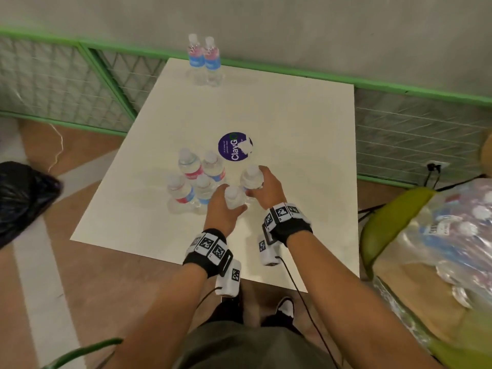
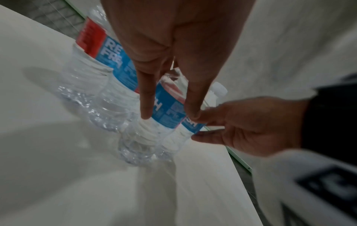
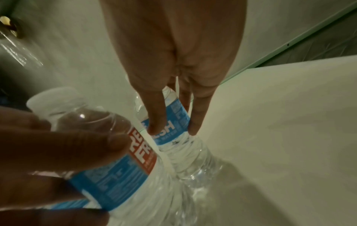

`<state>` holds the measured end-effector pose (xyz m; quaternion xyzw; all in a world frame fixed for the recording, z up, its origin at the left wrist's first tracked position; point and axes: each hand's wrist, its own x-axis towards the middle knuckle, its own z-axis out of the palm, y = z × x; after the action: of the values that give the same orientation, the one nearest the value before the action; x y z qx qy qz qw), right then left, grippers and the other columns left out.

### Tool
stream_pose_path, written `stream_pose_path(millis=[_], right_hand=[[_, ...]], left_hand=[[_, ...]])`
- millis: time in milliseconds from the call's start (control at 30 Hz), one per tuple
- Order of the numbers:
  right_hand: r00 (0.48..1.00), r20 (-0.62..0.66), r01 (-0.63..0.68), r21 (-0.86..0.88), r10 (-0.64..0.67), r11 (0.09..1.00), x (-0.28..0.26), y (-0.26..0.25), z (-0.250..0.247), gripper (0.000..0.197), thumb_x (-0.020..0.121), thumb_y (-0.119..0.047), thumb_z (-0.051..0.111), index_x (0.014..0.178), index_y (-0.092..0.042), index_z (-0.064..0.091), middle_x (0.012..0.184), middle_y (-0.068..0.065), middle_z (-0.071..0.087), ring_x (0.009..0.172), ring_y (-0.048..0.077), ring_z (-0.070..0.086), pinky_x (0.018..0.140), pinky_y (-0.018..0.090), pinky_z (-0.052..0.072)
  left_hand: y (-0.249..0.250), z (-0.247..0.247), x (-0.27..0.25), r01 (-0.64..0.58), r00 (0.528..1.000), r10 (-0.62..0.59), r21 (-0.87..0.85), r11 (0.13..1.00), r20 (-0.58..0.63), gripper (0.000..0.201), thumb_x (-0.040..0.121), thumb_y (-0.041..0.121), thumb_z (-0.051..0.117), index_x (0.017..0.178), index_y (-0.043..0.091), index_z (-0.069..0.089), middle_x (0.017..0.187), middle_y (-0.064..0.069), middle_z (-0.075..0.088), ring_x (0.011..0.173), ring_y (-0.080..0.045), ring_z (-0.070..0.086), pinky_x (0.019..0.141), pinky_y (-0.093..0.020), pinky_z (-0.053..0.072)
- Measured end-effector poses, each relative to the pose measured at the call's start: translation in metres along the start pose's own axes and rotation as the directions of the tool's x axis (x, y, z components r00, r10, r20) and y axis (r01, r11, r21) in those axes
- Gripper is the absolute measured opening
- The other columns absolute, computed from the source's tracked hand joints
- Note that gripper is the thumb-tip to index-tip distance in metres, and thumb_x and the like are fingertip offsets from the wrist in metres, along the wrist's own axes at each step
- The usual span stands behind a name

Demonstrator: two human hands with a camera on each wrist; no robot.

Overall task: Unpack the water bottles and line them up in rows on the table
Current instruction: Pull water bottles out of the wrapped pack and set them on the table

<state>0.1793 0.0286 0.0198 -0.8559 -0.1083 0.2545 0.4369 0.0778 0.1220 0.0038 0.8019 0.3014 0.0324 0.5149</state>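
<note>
Each hand grips one clear water bottle with a blue and red label, side by side over the white table (image 1: 306, 161). My left hand (image 1: 229, 201) wraps the nearer bottle (image 1: 234, 197); in the left wrist view its fingers (image 2: 145, 113) lie down that bottle's label (image 2: 166, 113). My right hand (image 1: 259, 179) holds the farther bottle (image 1: 250, 175), its fingers (image 3: 155, 125) curled on the label (image 3: 173, 122). Both bottles are upright, bases at or just above the tabletop. Several bottles (image 1: 194, 182) stand bunched to the left of my hands. Two bottles (image 1: 203, 59) stand together at the far edge.
A plastic-wrapped pack of bottles (image 1: 452, 230) lies on a green chair (image 1: 386, 225) to the right. A purple round sticker (image 1: 235, 146) marks the table's middle. A black bag (image 1: 24, 195) sits on the floor at left. A green-framed mesh fence (image 1: 412, 129) runs behind.
</note>
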Motion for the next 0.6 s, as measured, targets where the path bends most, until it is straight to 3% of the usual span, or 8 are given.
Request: stream_pose_path(millis=[67, 133, 233, 433, 533, 600], right_hand=[[1.0, 0.025, 0.011, -0.064, -0.01, 0.998, 0.009, -0.008, -0.005, 0.044, 0.077, -0.009, 0.069, 0.118, -0.003, 0.054, 0.115, 0.015, 0.062, 0.105, 0.031, 0.059, 0.096, 0.044, 0.047], [0.999, 0.049, 0.002, -0.052, 0.001, 0.999, 0.015, -0.01, -0.006, 0.047, 0.08, -0.006, 0.067, 0.123, 0.0, 0.051, 0.121, 0.019, 0.06, 0.11, 0.032, 0.057, 0.099, 0.044, 0.045], [0.999, 0.045, -0.02, 0.003, 0.019, 1.0, 0.019, -0.006, -0.003, 0.059, 0.08, -0.007, 0.068, 0.133, -0.007, 0.042, 0.128, 0.016, 0.055, 0.117, 0.032, 0.054, 0.101, 0.043, 0.044], [1.0, 0.021, 0.016, 0.023, -0.016, 1.0, 0.02, -0.012, -0.005, 0.039, 0.084, -0.005, 0.063, 0.12, 0.001, 0.051, 0.115, 0.022, 0.061, 0.104, 0.036, 0.059, 0.092, 0.042, 0.048], [1.0, 0.025, 0.002, 0.017, -0.003, 1.0, 0.021, -0.009, -0.002, 0.045, 0.084, -0.012, 0.065, 0.125, -0.004, 0.048, 0.119, 0.017, 0.061, 0.106, 0.032, 0.059, 0.087, 0.033, 0.046], [0.999, 0.037, 0.016, -0.005, -0.016, 1.0, 0.02, -0.011, -0.004, 0.042, 0.085, -0.013, 0.064, 0.123, -0.002, 0.05, 0.119, 0.019, 0.061, 0.106, 0.033, 0.059, 0.088, 0.033, 0.045]], left_hand=[[0.002, 0.007, 0.005, 0.001, 1.0, -0.001, -0.001, 1.0, -0.023, 0.058, 0.076, 0.02, 0.074, 0.126, 0.012, 0.046, 0.131, -0.008, 0.049, 0.121, -0.024, 0.047, 0.104, -0.038, 0.038], [0.006, 0.01, 0.008, 0.002, 0.999, -0.001, 0.031, 1.0, -0.033, 0.065, 0.079, 0.017, 0.072, 0.136, 0.009, 0.039, 0.14, -0.01, 0.039, 0.128, -0.024, 0.04, 0.109, -0.031, 0.03], [0.011, 0.01, 0.015, -0.018, 1.0, 0.02, 0.1, 0.995, -0.016, 0.067, 0.082, 0.015, 0.069, 0.14, 0.009, 0.033, 0.143, -0.012, 0.034, 0.132, -0.025, 0.036, 0.109, -0.032, 0.028], [0.019, 0.004, 0.018, -0.054, 0.998, 0.059, 0.144, 0.988, -0.027, 0.076, 0.085, 0.011, 0.065, 0.146, 0.013, 0.018, 0.151, -0.01, 0.025, 0.138, -0.025, 0.029, 0.109, -0.032, 0.027], [0.02, 0.003, 0.017, -0.109, 0.992, 0.122, 0.23, 0.967, -0.042, 0.075, 0.084, 0.013, 0.066, 0.144, 0.014, 0.022, 0.15, -0.006, 0.028, 0.137, -0.022, 0.031, 0.11, -0.039, 0.033], [0.021, 0.001, 0.016, -0.131, 0.987, 0.151, 0.287, 0.949, -0.048, 0.072, 0.084, 0.016, 0.066, 0.143, 0.015, 0.026, 0.148, -0.005, 0.032, 0.136, -0.022, 0.031, 0.108, -0.04, 0.035]])
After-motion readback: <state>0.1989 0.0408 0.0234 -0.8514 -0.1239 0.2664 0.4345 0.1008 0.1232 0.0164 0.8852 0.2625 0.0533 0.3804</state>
